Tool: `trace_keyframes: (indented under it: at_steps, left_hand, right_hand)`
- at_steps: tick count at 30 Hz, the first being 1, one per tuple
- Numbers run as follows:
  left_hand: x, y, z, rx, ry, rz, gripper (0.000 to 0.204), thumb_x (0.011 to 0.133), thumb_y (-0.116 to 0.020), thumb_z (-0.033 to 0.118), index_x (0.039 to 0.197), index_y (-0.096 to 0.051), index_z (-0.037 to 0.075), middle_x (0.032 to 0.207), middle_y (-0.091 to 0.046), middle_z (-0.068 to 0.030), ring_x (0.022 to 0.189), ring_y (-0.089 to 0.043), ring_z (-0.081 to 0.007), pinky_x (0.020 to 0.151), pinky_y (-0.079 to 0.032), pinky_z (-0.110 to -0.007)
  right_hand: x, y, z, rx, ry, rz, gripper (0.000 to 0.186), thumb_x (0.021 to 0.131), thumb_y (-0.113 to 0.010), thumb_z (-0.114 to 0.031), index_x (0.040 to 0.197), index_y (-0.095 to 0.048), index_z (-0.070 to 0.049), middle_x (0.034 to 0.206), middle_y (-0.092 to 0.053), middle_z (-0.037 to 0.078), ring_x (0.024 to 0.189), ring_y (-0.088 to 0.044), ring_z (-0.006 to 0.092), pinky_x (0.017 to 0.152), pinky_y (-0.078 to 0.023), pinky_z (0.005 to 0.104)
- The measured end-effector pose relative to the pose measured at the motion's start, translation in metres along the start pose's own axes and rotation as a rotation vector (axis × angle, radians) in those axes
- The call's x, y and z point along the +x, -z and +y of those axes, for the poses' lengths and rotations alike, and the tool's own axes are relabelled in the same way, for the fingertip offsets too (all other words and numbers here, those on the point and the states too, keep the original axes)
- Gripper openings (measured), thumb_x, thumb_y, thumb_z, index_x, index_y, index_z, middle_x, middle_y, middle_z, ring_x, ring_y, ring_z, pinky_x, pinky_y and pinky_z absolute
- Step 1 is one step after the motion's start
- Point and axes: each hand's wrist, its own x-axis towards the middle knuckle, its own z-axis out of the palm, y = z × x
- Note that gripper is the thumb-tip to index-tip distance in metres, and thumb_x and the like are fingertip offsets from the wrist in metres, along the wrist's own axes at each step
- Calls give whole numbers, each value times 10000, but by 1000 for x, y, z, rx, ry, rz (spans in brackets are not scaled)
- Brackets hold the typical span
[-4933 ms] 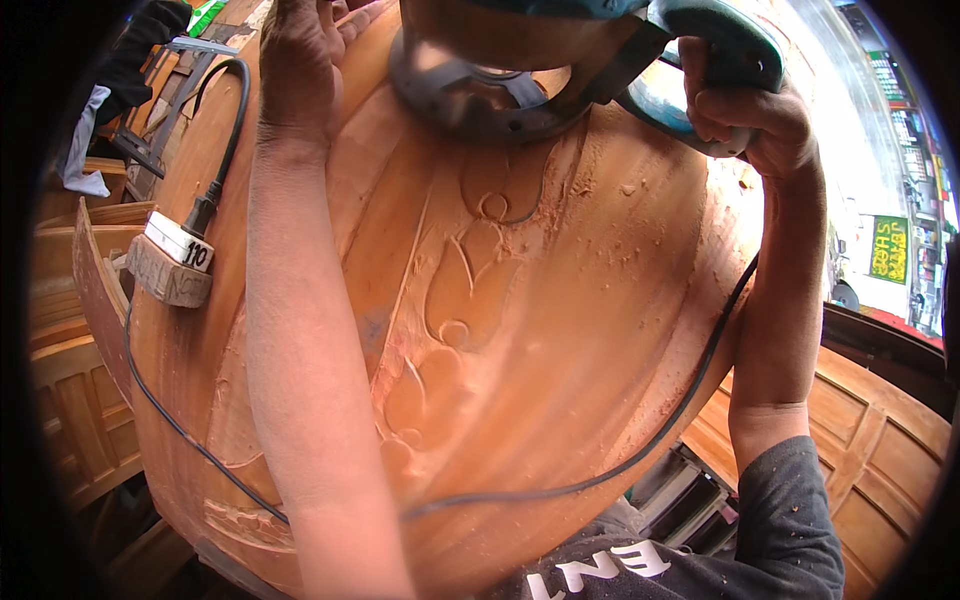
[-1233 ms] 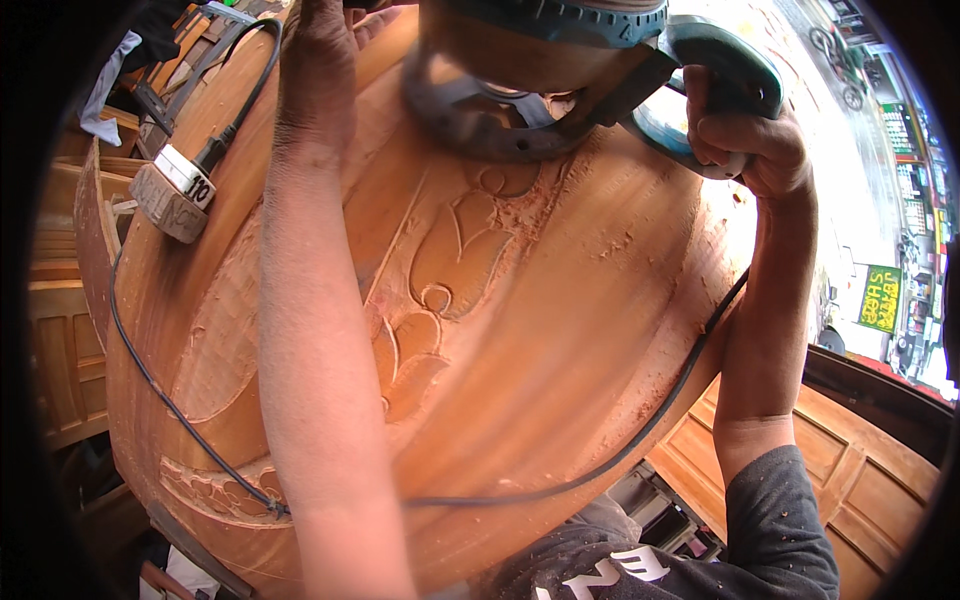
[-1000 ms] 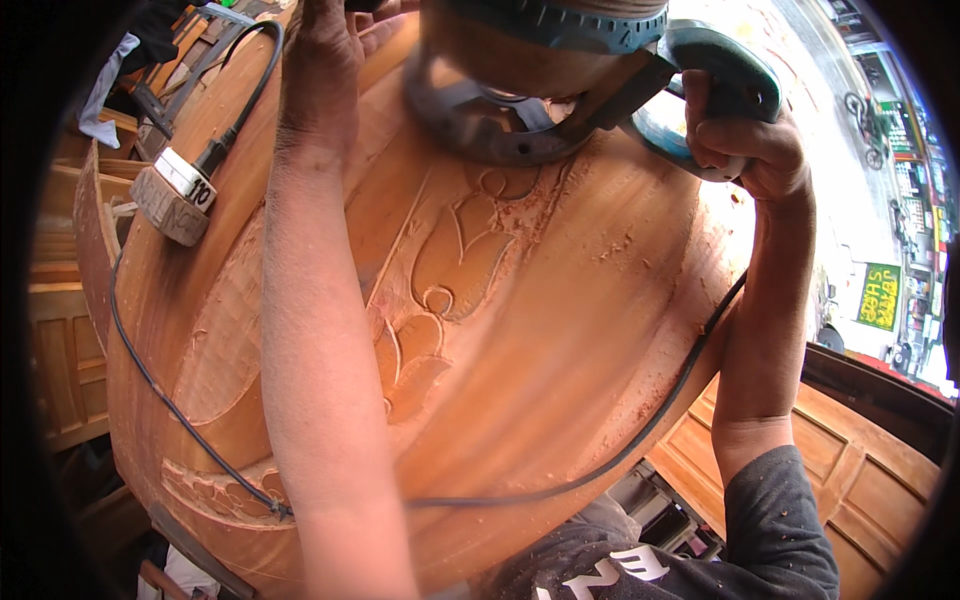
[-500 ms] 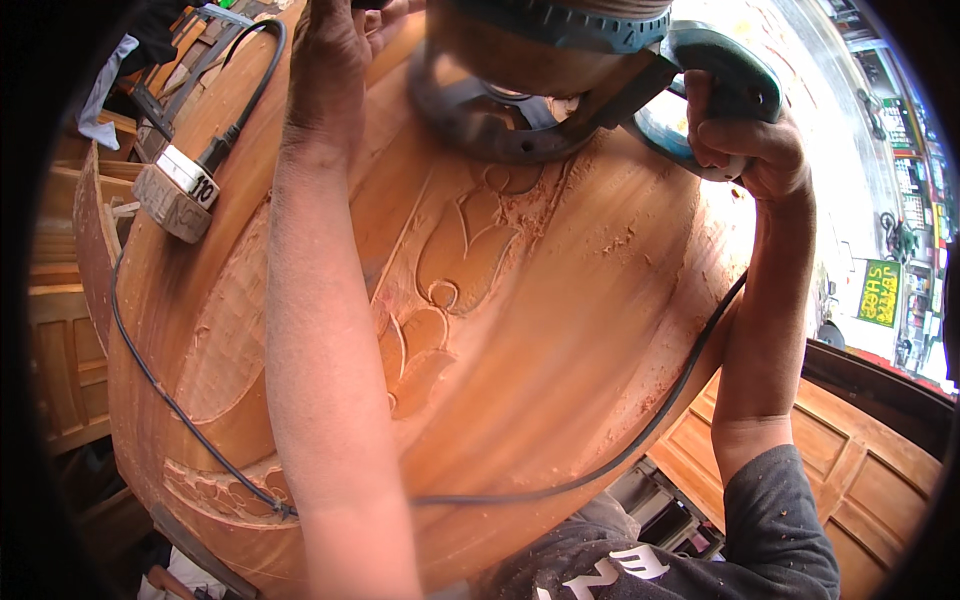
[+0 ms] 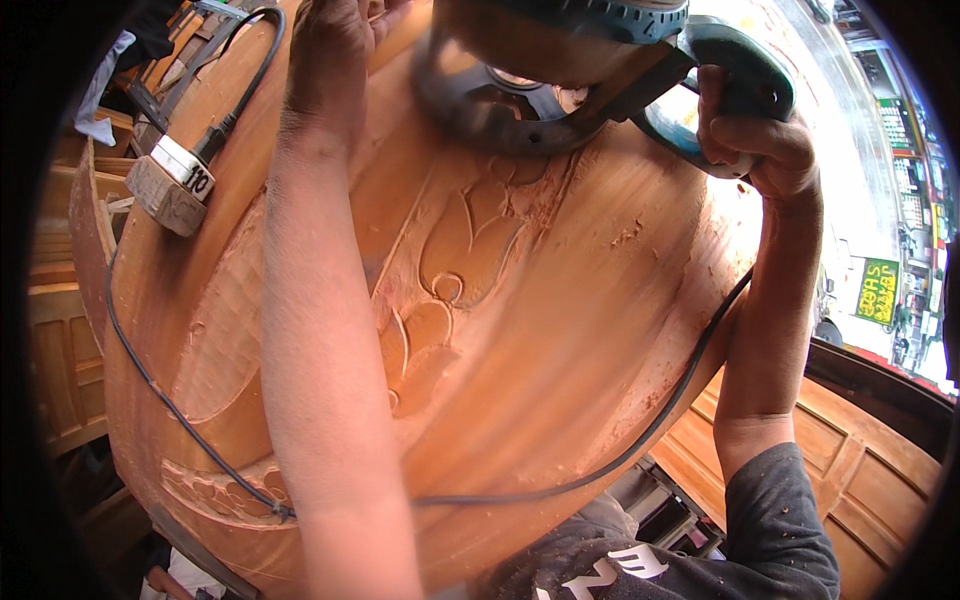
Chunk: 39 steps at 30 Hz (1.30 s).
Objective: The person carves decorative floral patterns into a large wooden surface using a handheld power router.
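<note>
A blue-and-black router [image 5: 560, 60] with a round, partly see-through base stands on a large carved wooden panel [image 5: 540, 380]. At the top right, my right hand [image 5: 765, 150] is wrapped round the router's side handle. At the top left, my left hand [image 5: 335, 40] is closed with its fingers curled at the router's other side. The upper edge cuts off its grip, so that handle does not show. Leaf and petal shapes [image 5: 470, 240] are carved in the panel below the base, with wood shavings beside them. The cutter is too blurred to make out.
A black power cord [image 5: 560, 490] runs across the panel under my arms. On the left, a plug and a white socket sit on a wooden block [image 5: 165, 205]. Panelled wooden doors [image 5: 830, 440] stand at the right, and a street lies beyond.
The router and my right hand have shifted slightly right and up. My left hand is a little higher, and the dark piece seen in it before is now out of view.
</note>
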Motion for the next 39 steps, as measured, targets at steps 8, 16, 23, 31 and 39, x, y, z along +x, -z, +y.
trace_keyframes:
  at_steps: [8,16,23,31,39]
  left_hand:
    - [-15,-24,-23,468,-271,57,777,1041,-457,645,1582,-384,92,1431,-518,16,1217,-498,-115,1071,-375,-339]
    - [-8,-16,-10,350,-94,43,611,1020,-521,635,1431,-527,183,1282,-578,54,1155,-521,-97,1054,-380,-349]
    - [-8,-2,-9,348,-121,-49,611,1017,-539,619,1445,-521,183,1274,-583,52,1138,-522,-106,1067,-373,-361]
    - [-7,-19,-12,320,-76,72,602,1014,-551,613,1437,-528,186,1248,-586,55,1127,-521,-108,1093,-362,-387]
    - [-19,-26,-20,416,-164,63,730,1025,-510,630,1564,-414,147,1381,-546,29,1205,-506,-119,1118,-343,-395]
  right_hand:
    - [-1,-5,-6,-11,43,-1,348,727,-706,-124,1031,-602,8,645,-550,63,495,-490,130,504,-393,276]
    - [-3,-4,-4,37,39,-19,329,748,-694,-77,1050,-595,9,684,-543,60,510,-479,122,497,-382,274]
    - [-1,-3,-1,46,37,-47,341,743,-699,-84,1053,-594,13,702,-543,58,517,-491,124,504,-393,277]
    - [-5,-4,-3,7,44,-6,351,738,-704,-105,1050,-594,11,669,-548,66,517,-498,125,520,-400,271]
    - [-5,-1,-2,6,26,-35,339,742,-700,-109,1041,-596,12,669,-550,68,516,-499,125,518,-402,273]
